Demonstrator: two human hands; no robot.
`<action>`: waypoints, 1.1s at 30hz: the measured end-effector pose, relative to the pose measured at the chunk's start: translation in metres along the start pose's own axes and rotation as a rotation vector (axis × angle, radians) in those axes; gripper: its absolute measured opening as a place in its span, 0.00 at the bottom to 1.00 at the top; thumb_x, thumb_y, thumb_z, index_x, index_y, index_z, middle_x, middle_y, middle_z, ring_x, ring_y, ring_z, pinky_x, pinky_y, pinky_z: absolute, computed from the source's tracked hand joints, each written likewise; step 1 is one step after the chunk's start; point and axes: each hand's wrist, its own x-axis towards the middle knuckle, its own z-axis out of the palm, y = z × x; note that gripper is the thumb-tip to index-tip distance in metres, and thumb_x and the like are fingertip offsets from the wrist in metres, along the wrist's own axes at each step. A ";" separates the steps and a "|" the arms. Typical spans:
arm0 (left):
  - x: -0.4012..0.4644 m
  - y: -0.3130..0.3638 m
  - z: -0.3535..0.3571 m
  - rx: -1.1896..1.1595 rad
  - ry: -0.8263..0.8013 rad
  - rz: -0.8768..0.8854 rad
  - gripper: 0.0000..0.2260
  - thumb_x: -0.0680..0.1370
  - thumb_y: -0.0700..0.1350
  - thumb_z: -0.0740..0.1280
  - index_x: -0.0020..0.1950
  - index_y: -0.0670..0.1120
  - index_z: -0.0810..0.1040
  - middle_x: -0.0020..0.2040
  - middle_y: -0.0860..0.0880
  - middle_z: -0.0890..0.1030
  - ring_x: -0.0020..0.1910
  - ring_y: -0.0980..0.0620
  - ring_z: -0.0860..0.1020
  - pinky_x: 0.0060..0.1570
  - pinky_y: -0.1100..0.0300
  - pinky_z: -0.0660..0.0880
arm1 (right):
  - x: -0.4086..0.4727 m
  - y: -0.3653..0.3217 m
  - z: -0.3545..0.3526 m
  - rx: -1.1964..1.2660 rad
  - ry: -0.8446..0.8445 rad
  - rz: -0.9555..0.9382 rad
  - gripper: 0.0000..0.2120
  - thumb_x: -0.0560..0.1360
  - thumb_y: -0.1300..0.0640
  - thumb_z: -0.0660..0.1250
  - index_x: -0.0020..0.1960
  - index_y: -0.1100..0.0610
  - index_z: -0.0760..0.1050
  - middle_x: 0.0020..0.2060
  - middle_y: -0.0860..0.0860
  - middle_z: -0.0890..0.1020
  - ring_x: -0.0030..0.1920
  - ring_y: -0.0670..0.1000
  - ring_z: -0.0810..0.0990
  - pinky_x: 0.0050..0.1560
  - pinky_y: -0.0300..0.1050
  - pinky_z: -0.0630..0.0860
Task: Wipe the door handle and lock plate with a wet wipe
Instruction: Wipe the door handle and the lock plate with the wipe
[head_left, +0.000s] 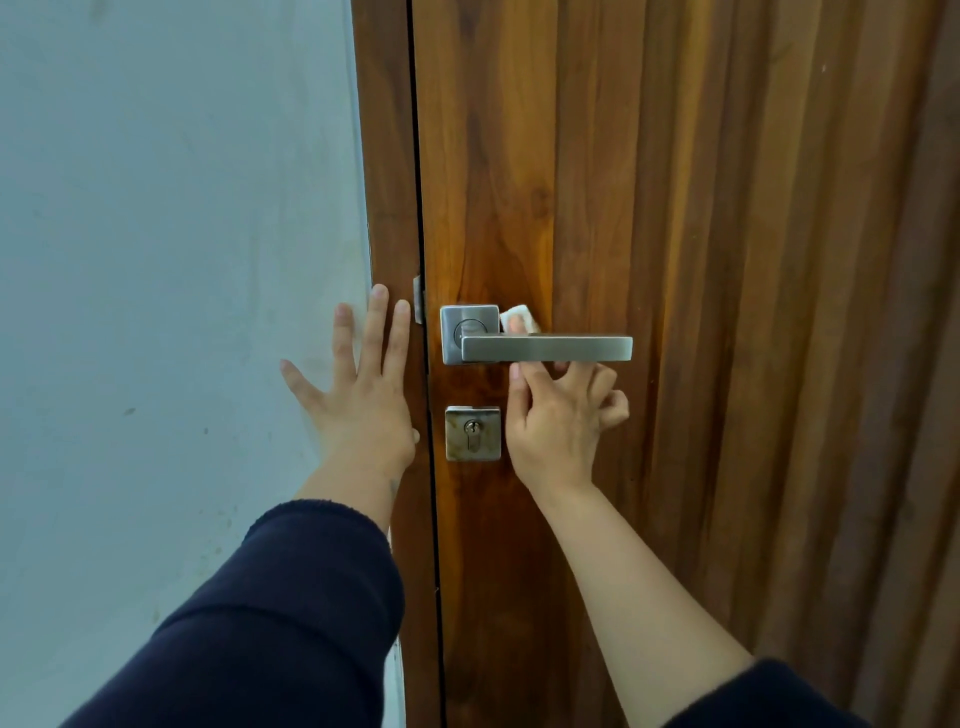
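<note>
A brushed-steel lever door handle (545, 348) sticks out to the right from a square rose on a brown wooden door (727, 260). Below it sits a square lock plate (485, 448) with a keyhole, stained at its edges. My right hand (558, 421) reaches up behind the lever from below. One finger wrapped in a white wet wipe (519, 318) shows above the lever beside the rose, and the thumb touches the lever's underside. My left hand (361, 395) lies flat with spread fingers on the wall and door frame, left of the handle.
A pale blue-grey wall (171, 286) fills the left half. The wooden door frame (389, 208) runs vertically beside a dark gap at the door's edge. A small metal strike plate (417, 306) shows in that gap at handle height.
</note>
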 end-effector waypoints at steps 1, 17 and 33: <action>0.000 0.000 0.000 0.000 0.000 -0.001 0.60 0.72 0.55 0.73 0.63 0.52 0.14 0.69 0.50 0.18 0.73 0.44 0.26 0.68 0.30 0.45 | -0.005 0.001 -0.001 0.010 -0.002 -0.015 0.19 0.78 0.49 0.55 0.68 0.44 0.71 0.51 0.54 0.72 0.54 0.54 0.67 0.56 0.55 0.61; 0.000 0.001 -0.001 0.004 -0.006 0.001 0.60 0.72 0.57 0.72 0.62 0.52 0.14 0.69 0.50 0.19 0.73 0.43 0.27 0.68 0.30 0.45 | -0.022 0.027 -0.012 -0.083 0.062 -0.105 0.17 0.77 0.50 0.59 0.64 0.44 0.75 0.49 0.53 0.76 0.52 0.53 0.68 0.53 0.53 0.60; 0.000 0.000 0.002 0.003 0.021 0.007 0.60 0.72 0.55 0.73 0.63 0.52 0.15 0.69 0.50 0.19 0.73 0.43 0.27 0.68 0.30 0.45 | -0.023 0.015 -0.008 0.140 0.078 -0.212 0.08 0.72 0.60 0.72 0.50 0.53 0.84 0.43 0.49 0.84 0.49 0.52 0.77 0.50 0.48 0.68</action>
